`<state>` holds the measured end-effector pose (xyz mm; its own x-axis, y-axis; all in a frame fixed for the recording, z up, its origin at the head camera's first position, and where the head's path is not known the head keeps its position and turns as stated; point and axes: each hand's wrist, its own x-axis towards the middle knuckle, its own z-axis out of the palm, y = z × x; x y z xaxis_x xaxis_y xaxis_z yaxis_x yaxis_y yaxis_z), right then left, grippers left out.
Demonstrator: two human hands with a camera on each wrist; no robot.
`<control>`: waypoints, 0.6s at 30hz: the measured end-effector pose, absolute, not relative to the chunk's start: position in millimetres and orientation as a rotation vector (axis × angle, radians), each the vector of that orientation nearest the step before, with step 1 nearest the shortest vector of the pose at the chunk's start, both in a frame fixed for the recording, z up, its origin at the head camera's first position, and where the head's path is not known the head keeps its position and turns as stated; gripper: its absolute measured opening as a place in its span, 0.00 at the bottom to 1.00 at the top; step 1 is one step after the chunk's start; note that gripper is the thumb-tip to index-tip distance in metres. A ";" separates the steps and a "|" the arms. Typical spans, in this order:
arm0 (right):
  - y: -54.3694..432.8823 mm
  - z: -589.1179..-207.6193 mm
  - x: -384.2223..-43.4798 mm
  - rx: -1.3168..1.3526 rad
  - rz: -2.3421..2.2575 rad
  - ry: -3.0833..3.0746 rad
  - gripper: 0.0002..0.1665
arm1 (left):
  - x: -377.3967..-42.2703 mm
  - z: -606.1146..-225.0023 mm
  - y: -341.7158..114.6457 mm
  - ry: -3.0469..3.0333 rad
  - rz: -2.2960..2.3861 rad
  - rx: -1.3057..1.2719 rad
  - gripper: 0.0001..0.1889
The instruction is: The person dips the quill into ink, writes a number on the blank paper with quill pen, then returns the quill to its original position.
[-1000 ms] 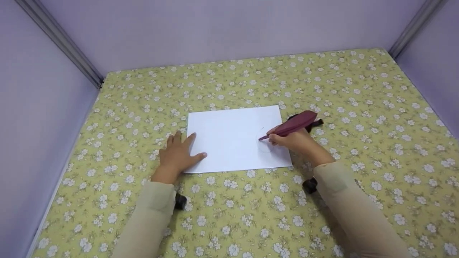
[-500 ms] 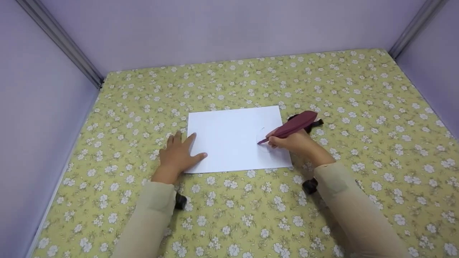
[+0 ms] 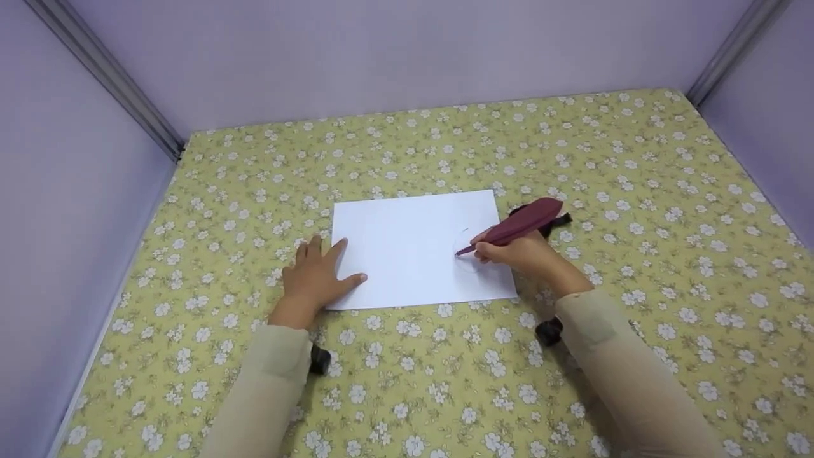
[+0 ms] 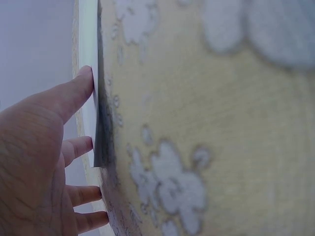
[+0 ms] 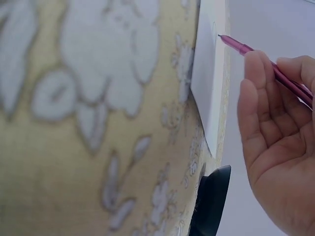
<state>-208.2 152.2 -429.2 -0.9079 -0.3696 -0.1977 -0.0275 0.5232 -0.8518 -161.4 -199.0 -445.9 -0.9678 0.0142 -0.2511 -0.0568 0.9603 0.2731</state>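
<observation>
A sheet of white paper (image 3: 407,254) lies on the flowered cloth in the head view. My left hand (image 3: 313,278) rests with spread, straight fingers on its left edge, thumb and index finger on the sheet; other fingertips touch the cloth in the left wrist view. At the right side of the paper my right hand (image 3: 520,253) pinches a maroon feather-shaped pen (image 3: 526,219), held slanted. The pen's tip is at the paper, on a faint curved line (image 3: 466,229). In the right wrist view the pen (image 5: 237,45) shows its dark point, with fingers curled around its lower part.
Yellow cloth (image 3: 407,159) with white flowers covers the table. Pale purple walls (image 3: 407,57) enclose its back and sides. A black object (image 3: 562,220) is partly hidden behind the pen and right hand. Black pieces show under the left wrist (image 3: 320,359) and right wrist (image 3: 548,332).
The pen's tip has moved slightly down and left along the faint curve, the right hand tilting a little with it. My left hand and the paper stay in place.
</observation>
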 end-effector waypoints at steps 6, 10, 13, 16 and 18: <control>153.8 -425.8 -206.9 -0.321 -1.472 2.371 0.21 | -161.5 -445.7 -198.4 2.854 0.415 -0.032 0.45; 154.1 -422.4 -207.8 -0.365 -1.581 2.349 0.23 | -160.8 -445.0 -197.9 2.854 0.416 -0.034 0.44; 153.6 -419.3 -208.5 -0.404 -1.657 2.351 0.23 | -160.8 -444.9 -198.0 2.855 0.416 -0.035 0.45; 152.9 -416.1 -209.0 -0.439 -1.751 2.359 0.22 | -160.9 -444.9 -198.0 2.858 0.410 -0.037 0.45; 152.8 -413.9 -209.0 -0.437 -1.808 2.360 0.22 | -160.8 -444.5 -197.7 2.859 0.404 -0.038 0.45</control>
<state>-209.0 152.8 -413.9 -0.9486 -0.3093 0.0668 -0.1450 0.2372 -0.9606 -160.8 -197.7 -444.5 -0.9675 0.0098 -0.2527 -0.0607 0.9611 0.2696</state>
